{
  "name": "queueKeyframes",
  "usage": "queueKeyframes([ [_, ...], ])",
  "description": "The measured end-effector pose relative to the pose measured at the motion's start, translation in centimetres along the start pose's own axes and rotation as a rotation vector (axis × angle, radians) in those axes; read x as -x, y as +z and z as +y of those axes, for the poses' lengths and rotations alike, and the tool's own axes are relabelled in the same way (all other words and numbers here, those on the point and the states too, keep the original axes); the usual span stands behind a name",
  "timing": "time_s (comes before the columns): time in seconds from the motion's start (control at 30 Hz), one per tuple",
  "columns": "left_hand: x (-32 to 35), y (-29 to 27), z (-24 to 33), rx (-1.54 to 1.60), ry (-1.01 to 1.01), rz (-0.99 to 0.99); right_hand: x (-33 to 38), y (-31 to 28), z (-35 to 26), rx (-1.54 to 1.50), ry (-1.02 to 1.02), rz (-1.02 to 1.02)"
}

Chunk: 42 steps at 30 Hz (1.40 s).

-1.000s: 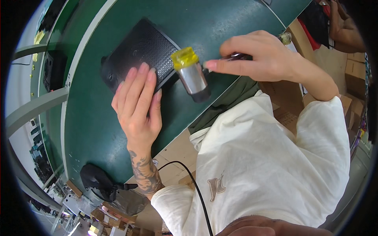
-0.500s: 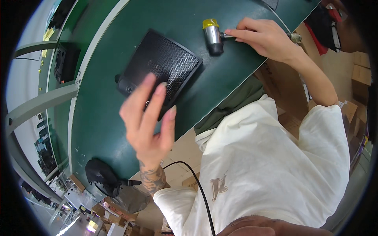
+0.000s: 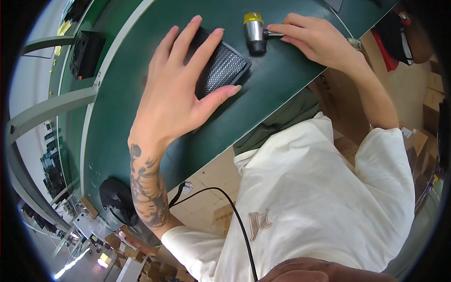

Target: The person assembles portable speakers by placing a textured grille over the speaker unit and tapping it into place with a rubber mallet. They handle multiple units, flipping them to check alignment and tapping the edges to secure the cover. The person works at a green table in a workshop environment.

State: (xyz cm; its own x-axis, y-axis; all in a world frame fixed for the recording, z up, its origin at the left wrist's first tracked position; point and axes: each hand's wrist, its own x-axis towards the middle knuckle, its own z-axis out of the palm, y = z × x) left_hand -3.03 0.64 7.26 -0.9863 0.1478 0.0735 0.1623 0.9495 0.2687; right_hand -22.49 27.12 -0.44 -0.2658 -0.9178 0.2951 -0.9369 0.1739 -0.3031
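Note:
A black box with a shiny honeycomb-textured face (image 3: 224,70) lies on the green worktable (image 3: 277,80). My left hand (image 3: 171,98) stretches over it with fingers and thumb spread, hiding much of it; I cannot tell whether the palm touches it. To the right is a mallet (image 3: 255,33) with a metal head, a yellow face on one end and a black face on the other. My right hand (image 3: 324,40) is closed round its thin handle. The mallet head is over the tabletop beside the box, apart from it.
A dark bag (image 3: 115,199) sits at the table's left end. Beyond the pale rail (image 3: 89,117) is another black unit (image 3: 87,54). A black cable (image 3: 239,221) hangs in front of my white shirt. Cardboard boxes (image 3: 430,101) are stacked at the right.
My left hand has moved forward from the box's near edge to over it, its fingers spreading. The right hand still holds the mallet, nearly in the same place.

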Motion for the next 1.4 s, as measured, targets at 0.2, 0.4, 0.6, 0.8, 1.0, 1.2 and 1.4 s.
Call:
queueKeyframes([
  [0.2, -0.9, 0.0, 0.3, -0.048, 0.0, -0.017, 0.3, 0.5, 0.2, -0.01, 0.018, 0.013],
  [0.4, -1.4, 0.3, 0.9, -0.126, -0.012, 0.055, 0.3, 0.7, 0.3, -0.003, 0.015, 0.022],
  [0.6, -2.1, 0.3, 2.0, -0.199, -0.065, 0.081, 0.3, 0.7, 0.1, 0.001, 0.039, 0.023],
  [0.8, -2.1, 0.3, 2.9, -0.222, -0.214, 0.128, 0.0, 0.7, 0.3, -0.044, 0.084, 0.029],
  [1.0, -2.2, 0.0, 2.2, -0.193, -0.458, 0.112, 0.3, 1.1, 0.2, -0.458, 0.282, 0.148],
  [1.2, 0.3, 2.2, -0.1, 0.201, -0.257, 0.401, -0.4, -1.8, -4.5, -1.731, 0.628, 0.013],
  [1.4, 0.3, 2.2, 0.0, 0.251, -0.297, 0.397, -2.2, -0.5, -7.2, -1.787, 0.713, 0.057],
])
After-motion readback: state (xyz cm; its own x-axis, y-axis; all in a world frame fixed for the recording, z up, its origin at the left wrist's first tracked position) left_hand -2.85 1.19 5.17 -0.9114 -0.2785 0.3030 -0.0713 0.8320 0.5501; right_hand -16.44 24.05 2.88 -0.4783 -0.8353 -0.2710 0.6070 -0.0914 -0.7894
